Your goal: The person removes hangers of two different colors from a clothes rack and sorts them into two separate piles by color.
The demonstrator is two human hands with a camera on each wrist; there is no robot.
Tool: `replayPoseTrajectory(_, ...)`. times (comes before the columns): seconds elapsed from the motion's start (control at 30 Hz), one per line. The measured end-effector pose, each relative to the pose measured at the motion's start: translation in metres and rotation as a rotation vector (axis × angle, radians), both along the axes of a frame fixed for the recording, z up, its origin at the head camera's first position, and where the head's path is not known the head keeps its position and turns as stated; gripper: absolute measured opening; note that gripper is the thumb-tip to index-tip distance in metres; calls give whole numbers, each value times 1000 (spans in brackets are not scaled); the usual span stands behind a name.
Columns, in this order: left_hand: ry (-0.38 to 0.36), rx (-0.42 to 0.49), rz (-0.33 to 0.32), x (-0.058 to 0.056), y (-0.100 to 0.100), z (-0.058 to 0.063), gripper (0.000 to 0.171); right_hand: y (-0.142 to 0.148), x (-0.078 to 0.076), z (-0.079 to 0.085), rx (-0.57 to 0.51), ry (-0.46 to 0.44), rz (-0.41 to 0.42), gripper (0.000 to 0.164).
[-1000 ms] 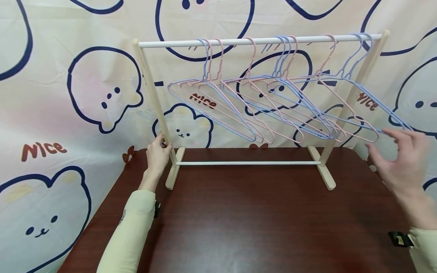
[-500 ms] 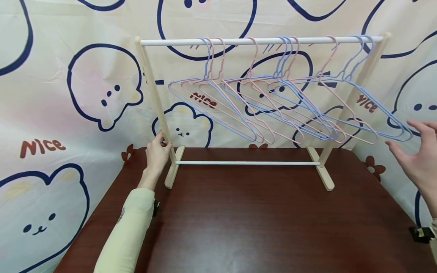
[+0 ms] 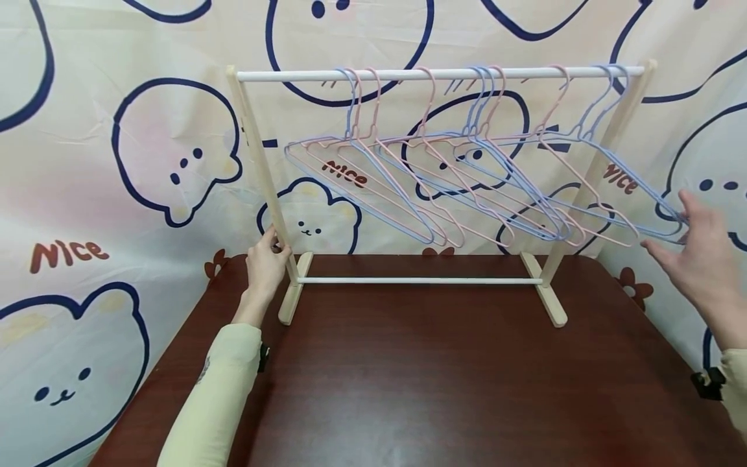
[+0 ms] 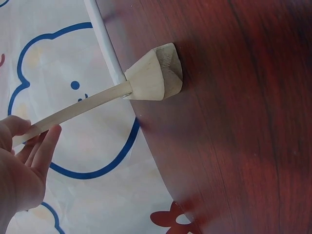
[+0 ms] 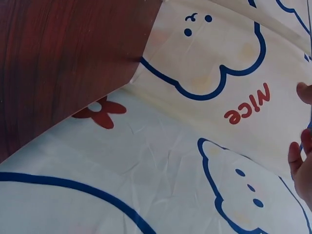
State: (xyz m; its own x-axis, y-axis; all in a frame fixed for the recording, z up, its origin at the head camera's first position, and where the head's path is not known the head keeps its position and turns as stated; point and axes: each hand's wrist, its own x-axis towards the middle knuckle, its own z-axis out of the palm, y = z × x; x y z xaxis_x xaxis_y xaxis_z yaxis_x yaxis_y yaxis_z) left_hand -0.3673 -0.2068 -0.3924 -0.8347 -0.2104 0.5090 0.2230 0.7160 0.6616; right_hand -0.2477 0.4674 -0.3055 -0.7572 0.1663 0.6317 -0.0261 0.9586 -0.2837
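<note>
slim pink and blue hangers point(image 3: 477, 137) hang bunched from the white rail point(image 3: 397, 75) of a wooden rack point(image 3: 547, 299) on the table point(image 3: 408, 363); the left hand point(image 3: 265, 264) clamps one pale post point(image 3: 257, 150), the right hand point(image 3: 700, 256), fingers apart, by the corner of a blue hanger point(image 3: 642, 181)

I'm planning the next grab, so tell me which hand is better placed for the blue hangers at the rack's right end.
Right, likely: the right hand is beside the lower corners of those blue hangers, while the left hand grips the left upright.
</note>
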Motion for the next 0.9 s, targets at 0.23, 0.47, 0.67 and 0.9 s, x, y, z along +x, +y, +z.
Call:
replayPoseTrajectory(0.23, 5, 3, -3, -1, 1, -2, 46, -4, 0, -6, 90, 117, 39, 85)
replayPoseTrajectory(0.47, 5, 1, -5, -2, 0, -2, 47, -4, 3, -12, 143, 222, 95, 86)
replayPoseTrajectory(0.67, 11, -3, -8, -2, -1, -1, 46, -6, 8, -14, 140, 274, 97, 82)
replayPoseTrajectory(0.9, 16, 1, -9, -2, 0, -2, 45, -6, 13, -15, 106, 367, 100, 76)
